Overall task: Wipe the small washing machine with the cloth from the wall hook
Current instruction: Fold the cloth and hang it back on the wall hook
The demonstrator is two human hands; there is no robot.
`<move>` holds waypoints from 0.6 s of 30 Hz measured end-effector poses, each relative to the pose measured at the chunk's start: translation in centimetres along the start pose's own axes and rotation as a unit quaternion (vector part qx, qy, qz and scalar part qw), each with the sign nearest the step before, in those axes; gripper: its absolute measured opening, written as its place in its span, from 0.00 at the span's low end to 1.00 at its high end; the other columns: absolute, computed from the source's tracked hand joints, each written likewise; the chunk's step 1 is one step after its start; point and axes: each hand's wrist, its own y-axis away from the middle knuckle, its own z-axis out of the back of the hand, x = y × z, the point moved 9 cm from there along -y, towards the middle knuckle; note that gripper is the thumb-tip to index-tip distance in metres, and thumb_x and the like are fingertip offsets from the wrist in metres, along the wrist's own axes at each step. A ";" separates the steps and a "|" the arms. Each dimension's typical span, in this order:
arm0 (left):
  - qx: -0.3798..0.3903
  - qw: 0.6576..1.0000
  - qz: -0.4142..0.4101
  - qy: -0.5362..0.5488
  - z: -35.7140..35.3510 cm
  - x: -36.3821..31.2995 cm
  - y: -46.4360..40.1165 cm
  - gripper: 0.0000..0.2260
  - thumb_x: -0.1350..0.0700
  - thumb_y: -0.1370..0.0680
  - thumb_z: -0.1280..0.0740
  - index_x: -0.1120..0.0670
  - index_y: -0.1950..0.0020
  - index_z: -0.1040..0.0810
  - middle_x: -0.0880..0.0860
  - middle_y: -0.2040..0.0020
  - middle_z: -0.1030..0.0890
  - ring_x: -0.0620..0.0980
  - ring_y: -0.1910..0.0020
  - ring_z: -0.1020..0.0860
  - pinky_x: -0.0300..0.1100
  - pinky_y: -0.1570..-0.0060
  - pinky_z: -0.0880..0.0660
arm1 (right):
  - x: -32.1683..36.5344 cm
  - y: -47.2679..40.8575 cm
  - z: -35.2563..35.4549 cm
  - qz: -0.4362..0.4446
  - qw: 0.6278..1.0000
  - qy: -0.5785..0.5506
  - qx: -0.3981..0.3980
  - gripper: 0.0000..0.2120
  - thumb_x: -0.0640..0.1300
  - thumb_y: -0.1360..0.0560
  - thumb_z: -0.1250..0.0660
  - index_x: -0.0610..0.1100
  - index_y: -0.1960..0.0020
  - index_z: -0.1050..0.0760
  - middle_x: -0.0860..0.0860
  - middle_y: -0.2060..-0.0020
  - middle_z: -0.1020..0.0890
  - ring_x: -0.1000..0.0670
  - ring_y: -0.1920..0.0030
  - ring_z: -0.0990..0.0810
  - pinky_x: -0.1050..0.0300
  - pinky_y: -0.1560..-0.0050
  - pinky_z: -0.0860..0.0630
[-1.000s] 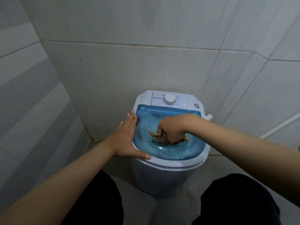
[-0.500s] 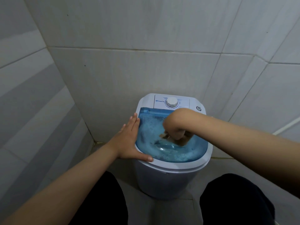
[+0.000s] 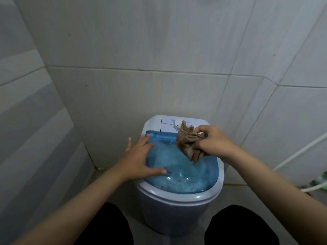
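Note:
The small white washing machine [image 3: 177,214] stands on the floor in a tiled corner, topped by a translucent blue lid [image 3: 182,175] with wet streaks. My left hand [image 3: 141,158] lies flat with spread fingers on the lid's left edge. My right hand [image 3: 215,142] grips a crumpled brown cloth [image 3: 188,144] held just above the lid's back right part. The cloth covers part of the white control dial [image 3: 177,125] on the rear panel.
Grey tiled walls close in behind and on the left of the machine. A white hose [image 3: 300,152] runs along the right wall, with something green [image 3: 320,181] at the right edge. My dark-clothed knees [image 3: 242,227] flank the machine's base.
My right hand has lifted the cloth off the lid's middle and carried it back and right toward the control panel. My left hand stays on the lid's left edge.

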 end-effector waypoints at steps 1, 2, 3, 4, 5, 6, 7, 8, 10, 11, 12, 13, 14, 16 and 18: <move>-0.063 0.995 0.003 0.079 1.1 -0.8 -0.2 0.49 0.25 0.43 0.34 0.52 0.29 0.34 0.52 0.24 0.39 0.48 0.24 0.44 0.50 0.28 0.63 | -0.4 -0.4 -0.2 -0.017 0.998 -0.053 -0.002 0.11 0.29 0.30 0.35 0.45 0.59 0.25 0.50 0.73 0.21 0.53 0.73 0.22 0.67 0.74 0.25; -0.119 0.979 0.008 0.165 1.9 -1.3 -0.6 0.42 0.29 0.41 0.32 0.50 0.33 0.28 0.50 0.29 0.30 0.47 0.29 0.35 0.50 0.25 0.54 | -0.7 -0.8 -0.5 -0.035 0.994 -0.103 -0.003 0.10 0.30 0.30 0.33 0.45 0.59 0.25 0.49 0.70 0.20 0.51 0.71 0.21 0.64 0.73 0.23; -0.152 0.959 0.009 0.238 2.3 -1.5 -1.2 0.37 0.32 0.41 0.30 0.49 0.36 0.26 0.48 0.34 0.25 0.44 0.34 0.28 0.48 0.27 0.41 | -1.1 -1.4 -0.7 -0.051 0.987 -0.150 -0.006 0.09 0.31 0.29 0.33 0.45 0.58 0.25 0.47 0.67 0.19 0.50 0.68 0.20 0.62 0.71 0.22; -0.163 0.946 0.001 0.281 2.4 -2.0 -1.9 0.35 0.35 0.40 0.28 0.49 0.38 0.24 0.46 0.38 0.22 0.41 0.39 0.25 0.45 0.33 0.31 | -1.3 -2.0 -1.0 -0.068 0.978 -0.195 -0.004 0.08 0.32 0.28 0.33 0.44 0.56 0.25 0.45 0.65 0.19 0.49 0.66 0.19 0.60 0.70 0.20; -0.160 0.941 -0.018 0.299 2.4 -2.6 -2.7 0.34 0.36 0.41 0.27 0.49 0.38 0.24 0.45 0.40 0.21 0.40 0.42 0.23 0.43 0.38 0.27 | -1.6 -2.8 -1.3 -0.083 0.968 -0.237 0.003 0.06 0.33 0.27 0.33 0.42 0.53 0.25 0.44 0.63 0.18 0.47 0.63 0.18 0.57 0.67 0.18; -0.153 0.939 -0.042 0.305 2.4 -3.3 -3.6 0.33 0.37 0.41 0.25 0.49 0.38 0.23 0.45 0.41 0.21 0.40 0.43 0.22 0.40 0.40 0.25 | -1.8 -3.7 -1.7 -0.097 0.957 -0.273 0.015 0.05 0.34 0.26 0.34 0.41 0.51 0.25 0.42 0.60 0.17 0.46 0.61 0.17 0.55 0.63 0.17; -0.151 0.938 -0.058 0.305 2.3 -3.6 -4.4 0.33 0.39 0.40 0.24 0.48 0.38 0.23 0.44 0.42 0.21 0.40 0.44 0.22 0.38 0.42 0.25 | -2.1 -4.6 -2.0 -0.105 0.947 -0.301 0.027 0.05 0.35 0.25 0.34 0.39 0.50 0.25 0.41 0.58 0.17 0.46 0.59 0.16 0.53 0.61 0.17; -0.153 0.938 -0.064 0.304 2.3 -3.4 -5.6 0.30 0.41 0.40 0.23 0.47 0.39 0.22 0.44 0.43 0.21 0.39 0.45 0.22 0.34 0.43 0.26 | -2.2 -5.6 -2.2 -0.112 0.940 -0.321 0.041 0.04 0.38 0.24 0.35 0.39 0.50 0.24 0.41 0.58 0.16 0.46 0.59 0.16 0.53 0.60 0.17; -0.168 0.936 -0.062 0.302 2.5 -2.8 -7.9 0.22 0.48 0.36 0.22 0.46 0.44 0.20 0.44 0.47 0.20 0.38 0.49 0.21 0.29 0.49 0.26 | -2.8 -7.5 -2.3 -0.123 0.934 -0.330 0.054 0.07 0.44 0.24 0.35 0.40 0.53 0.22 0.44 0.60 0.15 0.47 0.60 0.16 0.53 0.58 0.18; -0.173 0.936 -0.057 0.301 2.7 -2.4 -9.1 0.16 0.51 0.34 0.23 0.46 0.47 0.19 0.45 0.49 0.19 0.38 0.52 0.20 0.29 0.52 0.26 | -3.0 -8.6 -2.1 -0.129 0.935 -0.326 0.055 0.09 0.47 0.24 0.36 0.41 0.53 0.22 0.45 0.61 0.15 0.48 0.61 0.16 0.53 0.58 0.18; -0.172 0.935 -0.050 0.305 3.1 -2.1 -10.2 0.11 0.55 0.32 0.24 0.47 0.50 0.18 0.46 0.52 0.18 0.38 0.54 0.20 0.29 0.54 0.25 | -2.9 -9.3 -1.8 -0.140 0.933 -0.326 0.054 0.12 0.49 0.23 0.37 0.41 0.51 0.22 0.45 0.60 0.15 0.48 0.61 0.15 0.53 0.58 0.18; -0.161 0.934 -0.036 0.317 3.5 -1.7 -11.4 0.08 0.57 0.30 0.25 0.48 0.53 0.18 0.46 0.55 0.17 0.38 0.57 0.19 0.30 0.56 0.24 | -2.8 -10.1 -1.4 -0.148 0.933 -0.324 0.052 0.15 0.51 0.23 0.38 0.40 0.48 0.22 0.44 0.58 0.15 0.46 0.61 0.16 0.53 0.59 0.19; -0.144 0.931 -0.017 0.336 3.9 -1.4 -12.3 0.06 0.59 0.29 0.26 0.49 0.56 0.18 0.46 0.58 0.16 0.39 0.60 0.19 0.32 0.57 0.23 | -2.4 -10.4 -1.0 -0.161 0.930 -0.325 0.051 0.17 0.52 0.23 0.39 0.40 0.46 0.23 0.43 0.56 0.16 0.45 0.59 0.16 0.53 0.59 0.19; -0.115 0.920 0.034 0.372 4.9 -0.9 -13.1 0.05 0.62 0.28 0.28 0.52 0.59 0.19 0.47 0.63 0.17 0.42 0.63 0.19 0.35 0.59 0.23 | -1.4 -10.5 -0.2 -0.180 0.931 -0.314 0.050 0.19 0.54 0.22 0.40 0.40 0.43 0.25 0.41 0.54 0.17 0.44 0.58 0.16 0.53 0.59 0.19; -0.085 0.905 0.101 0.404 6.9 -0.9 -13.5 0.03 0.63 0.27 0.30 0.57 0.59 0.21 0.49 0.66 0.18 0.45 0.66 0.20 0.37 0.62 0.23 | 0.5 -10.0 1.2 -0.196 0.941 -0.272 0.051 0.19 0.55 0.22 0.41 0.40 0.42 0.26 0.42 0.55 0.17 0.44 0.58 0.16 0.53 0.58 0.20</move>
